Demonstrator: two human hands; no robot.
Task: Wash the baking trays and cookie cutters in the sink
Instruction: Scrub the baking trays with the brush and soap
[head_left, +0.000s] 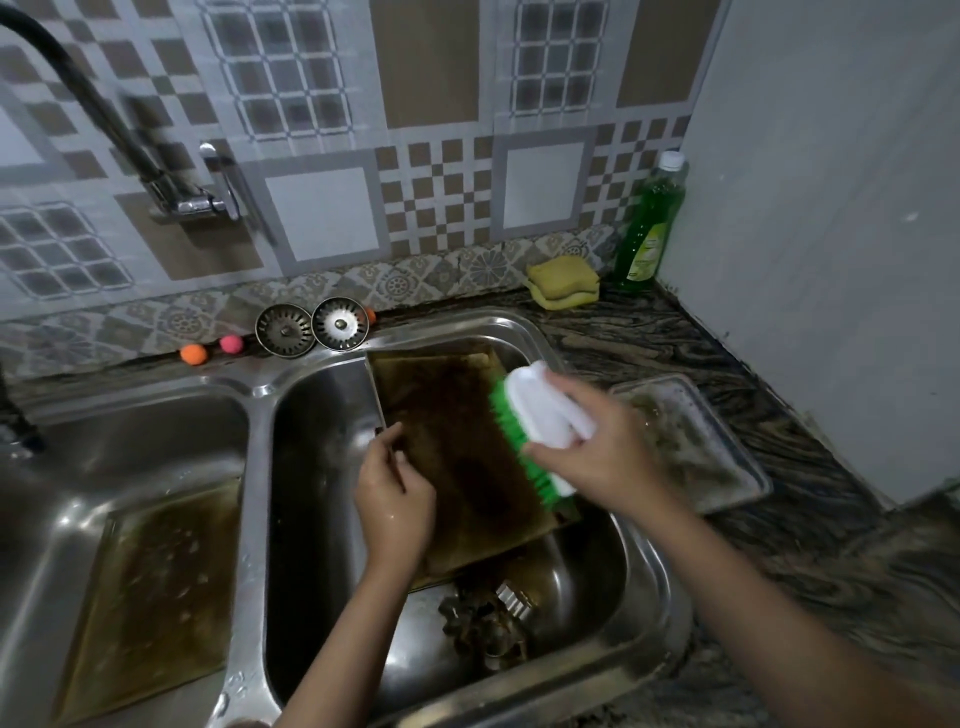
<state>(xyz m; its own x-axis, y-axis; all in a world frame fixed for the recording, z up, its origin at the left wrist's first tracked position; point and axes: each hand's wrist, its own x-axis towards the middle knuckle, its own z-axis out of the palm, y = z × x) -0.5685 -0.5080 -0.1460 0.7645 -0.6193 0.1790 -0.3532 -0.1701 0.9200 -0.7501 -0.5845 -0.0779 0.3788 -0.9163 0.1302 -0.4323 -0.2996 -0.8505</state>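
A brown, stained baking tray (457, 441) leans tilted in the right basin of the steel sink (644, 566). My left hand (395, 493) grips its left edge. My right hand (592, 447) holds a white scrub brush (540, 410) with green bristles pressed on the tray's right side. Metal cookie cutters (488, 618) lie at the bottom of the right basin, below the tray. A second dirty tray (150, 592) lies flat in the left basin. A third tray (691, 441), soapy and grey, rests on the counter to the right, partly behind my right hand.
A black tap (104, 114) reaches over the left basin. Two sink strainers (311, 327) and small orange and pink balls (210, 349) stand on the back ledge. A yellow sponge (563, 283) and a green detergent bottle (649, 223) sit at the back right, by the white wall.
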